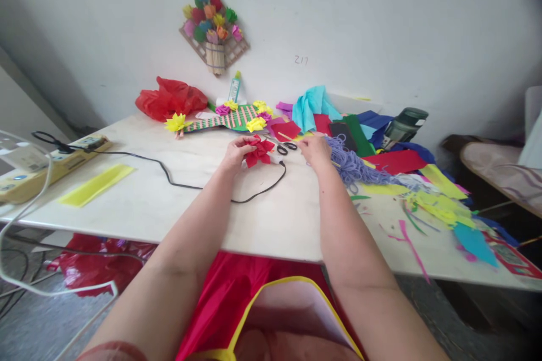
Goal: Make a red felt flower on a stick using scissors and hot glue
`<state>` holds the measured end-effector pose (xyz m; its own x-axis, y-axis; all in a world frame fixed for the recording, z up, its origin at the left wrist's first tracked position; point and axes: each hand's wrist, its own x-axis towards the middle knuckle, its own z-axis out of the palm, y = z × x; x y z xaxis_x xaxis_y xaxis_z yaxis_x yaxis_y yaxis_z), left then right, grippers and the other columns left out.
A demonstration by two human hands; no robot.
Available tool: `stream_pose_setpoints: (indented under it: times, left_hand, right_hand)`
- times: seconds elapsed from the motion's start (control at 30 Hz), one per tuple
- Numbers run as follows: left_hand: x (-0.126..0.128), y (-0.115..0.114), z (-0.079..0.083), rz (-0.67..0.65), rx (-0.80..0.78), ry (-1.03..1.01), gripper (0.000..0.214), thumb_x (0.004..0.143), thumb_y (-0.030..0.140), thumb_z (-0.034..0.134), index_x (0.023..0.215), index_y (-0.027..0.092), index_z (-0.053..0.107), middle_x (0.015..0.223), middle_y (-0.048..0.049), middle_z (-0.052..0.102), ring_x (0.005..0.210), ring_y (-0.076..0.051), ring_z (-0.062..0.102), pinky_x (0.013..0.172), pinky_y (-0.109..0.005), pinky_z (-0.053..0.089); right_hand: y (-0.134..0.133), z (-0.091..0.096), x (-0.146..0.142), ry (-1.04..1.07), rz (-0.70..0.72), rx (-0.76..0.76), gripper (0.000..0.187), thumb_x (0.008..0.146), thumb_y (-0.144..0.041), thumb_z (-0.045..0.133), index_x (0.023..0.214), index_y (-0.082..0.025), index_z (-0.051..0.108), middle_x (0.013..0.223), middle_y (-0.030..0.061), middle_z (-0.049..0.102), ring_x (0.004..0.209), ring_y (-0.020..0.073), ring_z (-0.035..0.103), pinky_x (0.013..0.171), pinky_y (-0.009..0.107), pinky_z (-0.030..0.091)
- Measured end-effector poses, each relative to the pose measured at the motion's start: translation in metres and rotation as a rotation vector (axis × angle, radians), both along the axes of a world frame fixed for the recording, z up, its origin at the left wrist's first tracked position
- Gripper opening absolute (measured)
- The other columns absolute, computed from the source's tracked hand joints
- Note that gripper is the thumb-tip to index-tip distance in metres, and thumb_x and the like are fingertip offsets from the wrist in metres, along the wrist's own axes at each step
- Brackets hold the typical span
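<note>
- Head view: the left hand (239,153) is pinching a red paper flower (259,151) between thumb and fingers, over the middle of the white table (275,225). Whether the flower is also touching the tabletop, I am not able to tell.
- The right hand (315,150) is gripping a thin pale stick (287,136), whose exposed end is pointing leftward. Stick and flower are standing apart.
- Black-handled scissors (286,148) are lying between the two hands, with neither hand grasping them.
- A black cord (167,174) is running from the yellow power strip (91,150) to a small whitish fitting beside the flower; its kind is not showing clearly.
- Purple yarn (359,164) is lying in a tangle just beyond the right hand, near scattered coloured paper. A yellow paper strip (97,185) is lying well to the left.
- Step in hand, as judged: the person is appearing to be handling flower and stick as a pair, with no contact showing between them.
- Next move, as judged: it is calling for a light, steady left pinch that is sparing the petals, and a stick path that is clearing scissors and cord.
</note>
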<state>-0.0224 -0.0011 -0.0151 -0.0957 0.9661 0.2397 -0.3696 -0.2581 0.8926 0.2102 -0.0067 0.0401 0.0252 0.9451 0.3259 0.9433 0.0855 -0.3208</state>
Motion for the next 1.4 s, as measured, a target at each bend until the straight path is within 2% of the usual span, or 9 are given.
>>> stream_pose_setpoints:
  times: [0.13, 0.37, 0.57, 1.4]
  left_hand:
    - [0.0, 0.001, -0.002, -0.015, 0.015, 0.009, 0.031, 0.045, 0.02, 0.082, 0.075, 0.016, 0.072, 0.077, -0.0042, 0.074, 0.066, -0.017, 0.067, 0.063, -0.028, 0.053]
    - [0.0, 0.0, -0.001, -0.045, 0.006, 0.025, 0.035, 0.046, 0.02, 0.083, 0.079, 0.015, 0.072, 0.075, -0.0037, 0.074, 0.065, -0.016, 0.067, 0.065, -0.028, 0.053]
    - [0.0, -0.001, 0.0, -0.046, -0.012, 0.039, 0.036, 0.043, 0.021, 0.084, 0.077, 0.015, 0.072, 0.073, -0.0024, 0.073, 0.064, -0.015, 0.067, 0.063, -0.026, 0.052]
    - [0.0, 0.0, -0.001, -0.043, 0.019, 0.075, 0.033, 0.046, 0.02, 0.082, 0.077, 0.015, 0.071, 0.076, -0.003, 0.074, 0.067, -0.016, 0.067, 0.064, -0.027, 0.052]
  right_hand:
    - [0.002, -0.001, -0.003, 0.105, 0.078, 0.079, 0.034, 0.093, -0.047, 0.057, 0.095, -0.023, 0.081, 0.089, 0.0049, 0.078, 0.089, 0.0197, 0.067, 0.073, 0.028, 0.045]
    - [0.0, -0.002, -0.01, 0.169, 0.162, 0.097, 0.024, 0.085, -0.043, 0.069, 0.087, -0.023, 0.082, 0.083, 0.0023, 0.078, 0.079, 0.0167, 0.065, 0.066, 0.026, 0.038]
    - [0.001, -0.003, -0.011, 0.175, 0.17, 0.137, 0.02, 0.08, -0.043, 0.075, 0.079, -0.023, 0.082, 0.077, 0.0025, 0.077, 0.075, 0.0175, 0.065, 0.064, 0.027, 0.038]
    - [0.002, -0.005, -0.015, 0.075, 0.166, 0.125, 0.02, 0.082, -0.042, 0.073, 0.082, -0.025, 0.082, 0.083, 0.0038, 0.078, 0.08, 0.0186, 0.066, 0.065, 0.028, 0.039]
